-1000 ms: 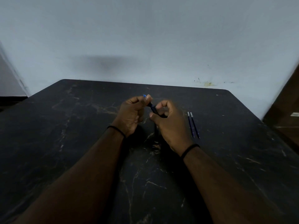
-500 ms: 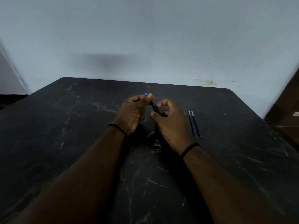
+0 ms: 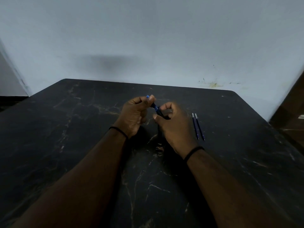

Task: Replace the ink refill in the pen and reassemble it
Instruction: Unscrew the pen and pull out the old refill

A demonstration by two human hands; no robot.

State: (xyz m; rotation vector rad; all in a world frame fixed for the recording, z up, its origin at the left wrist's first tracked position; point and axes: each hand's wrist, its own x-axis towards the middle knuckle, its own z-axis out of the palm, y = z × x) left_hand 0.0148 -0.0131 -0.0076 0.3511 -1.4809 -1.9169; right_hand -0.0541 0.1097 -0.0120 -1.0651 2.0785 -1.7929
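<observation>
From the head camera, two bare arms reach up from the bottom of the frame and meet near the middle. The left hand [image 3: 134,115] is curled shut around the top end of a dark blue pen [image 3: 156,108]. A small blue tip of the pen pokes out past its thumb. The right hand [image 3: 175,127] is curled shut on the lower end of the same pen. The pen slants between the two hands, held up a little above the surface [image 3: 65,145]. The fingers hide most of the pen, so only a short piece shows in the gap between the hands.

Each wrist has a thin black band [image 3: 118,130] on it.

The surface is dark, like black stone, with thin pale lines running over it. Two thin blue refills [image 3: 198,126] lie side by side on it, just to the right of the right hand. Their pale tips point toward the top of the frame.

A plain pale wall [image 3: 148,38] fills the top half of the frame. It has a small yellow stain [image 3: 213,84] at the right, just above the far edge of the surface. Something brown [image 3: 294,109] stands at the right edge of the frame.
</observation>
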